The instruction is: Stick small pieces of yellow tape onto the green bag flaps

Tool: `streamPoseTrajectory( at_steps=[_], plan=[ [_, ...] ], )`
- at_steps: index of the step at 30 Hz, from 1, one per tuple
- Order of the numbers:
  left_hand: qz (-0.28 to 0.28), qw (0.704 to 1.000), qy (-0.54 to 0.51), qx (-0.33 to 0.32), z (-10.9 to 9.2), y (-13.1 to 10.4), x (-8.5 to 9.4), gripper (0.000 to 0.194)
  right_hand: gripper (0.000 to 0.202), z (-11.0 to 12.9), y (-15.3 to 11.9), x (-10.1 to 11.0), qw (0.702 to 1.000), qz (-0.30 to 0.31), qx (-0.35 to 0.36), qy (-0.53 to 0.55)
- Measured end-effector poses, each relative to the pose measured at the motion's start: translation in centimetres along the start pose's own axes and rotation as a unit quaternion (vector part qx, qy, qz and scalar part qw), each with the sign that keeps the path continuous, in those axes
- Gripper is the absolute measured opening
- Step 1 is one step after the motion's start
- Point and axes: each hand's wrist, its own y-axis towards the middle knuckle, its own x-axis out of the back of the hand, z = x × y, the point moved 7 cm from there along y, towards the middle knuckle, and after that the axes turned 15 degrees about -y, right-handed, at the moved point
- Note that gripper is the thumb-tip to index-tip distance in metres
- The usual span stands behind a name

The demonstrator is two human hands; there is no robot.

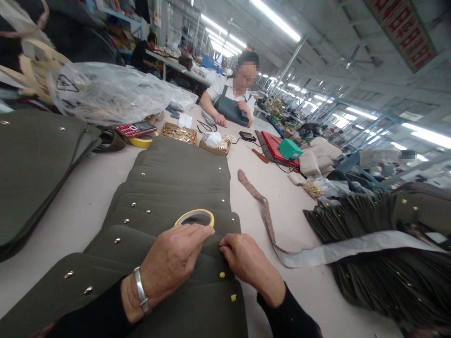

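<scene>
Dark olive panels [176, 159] with small gold metal studs overlap in a long row across the table in front of me. My left hand [172, 256] is closed round a roll of yellow tape [212, 218], held just over the panels. Close to its right, my right hand [244, 258] has thumb and fingers pinched together at the right edge of a panel. What lies between those fingertips is hidden. A small yellow tape piece [221, 274] sticks on the panel below my right hand, and another yellow piece [233, 297] is on the nearest panel.
More olive panels [31, 164] lie at the left, and a thick stack [373, 277] stands at the right. A brown-and-white strip [268, 220] crosses the table. Beyond are boxes of gold hardware [179, 134], another tape roll [143, 142], a plastic bag [112, 91] and a seated person [230, 101].
</scene>
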Motion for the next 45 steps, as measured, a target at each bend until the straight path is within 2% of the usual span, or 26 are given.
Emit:
streamPoseTrajectory(
  at_steps=[2,4,7,10,12,18,21,23,25,28,29,31,34,36,38,41,45],
  plan=[
    [0.003,1.000,-0.017,0.009,-0.3,0.0,-0.1,0.023,0.017,-0.3,-1.1,0.8,0.996,-0.058,-0.015,0.066],
    [0.008,1.000,-0.020,0.014,-0.5,0.0,-0.3,0.024,0.017,-0.4,-2.1,2.0,0.978,-0.134,-0.024,0.156],
    [0.013,1.000,0.000,0.017,-1.0,-0.1,-0.7,0.035,0.020,0.6,-2.8,3.3,0.949,-0.212,0.029,0.232],
    [0.015,0.999,0.028,0.016,-1.3,-0.1,-1.0,0.038,0.019,2.2,-3.0,4.0,0.939,-0.264,0.099,0.195],
    [0.015,0.999,0.045,0.008,-1.5,-0.1,-1.1,0.035,0.017,2.7,-3.0,3.9,0.935,-0.294,0.120,0.156],
    [0.045,0.998,0.048,0.020,-1.1,-0.5,-1.9,0.022,0.017,2.7,-3.2,3.2,0.923,-0.354,0.136,0.066],
    [0.059,0.997,0.030,0.032,-0.9,-0.5,-2.2,0.019,0.017,2.8,-3.5,3.2,0.917,-0.371,0.119,0.084],
    [0.062,0.997,0.031,0.029,-1.0,-0.4,-2.2,0.021,0.014,2.2,-3.1,2.6,0.927,-0.334,0.053,0.160],
    [0.060,0.998,0.025,0.010,-1.6,-0.3,-2.2,0.023,0.011,0.9,-2.1,0.8,0.924,-0.237,-0.054,0.295],
    [0.043,0.999,0.008,-0.022,-2.1,-0.2,-2.1,0.021,0.013,-1.2,-1.5,-2.2,0.852,-0.079,-0.180,0.486],
    [0.036,0.999,0.014,-0.025,-2.0,-0.3,-2.0,0.020,0.017,-2.0,-1.5,-2.7,0.831,-0.049,-0.199,0.517],
    [0.037,0.998,0.053,-0.011,-1.1,-0.4,-2.1,0.018,0.026,-4.2,-1.8,-3.0,0.822,-0.026,-0.218,0.525],
    [0.105,0.986,0.121,0.049,1.1,-0.6,-3.0,0.014,0.031,-7.1,-2.6,-3.1,0.851,-0.019,-0.219,0.476],
    [0.158,0.973,0.141,0.089,2.3,-0.8,-3.8,0.014,0.030,-7.8,-3.0,-3.8,0.869,0.008,-0.213,0.446],
    [0.187,0.966,0.144,0.108,2.8,-0.8,-4.3,0.014,0.025,-7.9,-3.2,-4.7,0.883,0.037,-0.208,0.419],
    [0.196,0.963,0.138,0.121,3.1,-0.8,-4.7,0.015,0.019,-7.4,-3.1,-5.2,0.908,0.055,-0.192,0.369],
    [0.194,0.964,0.126,0.133,3.4,-0.9,-4.9,0.017,0.016,-6.4,-2.6,-3.7,0.954,0.017,-0.124,0.273]
  ],
)
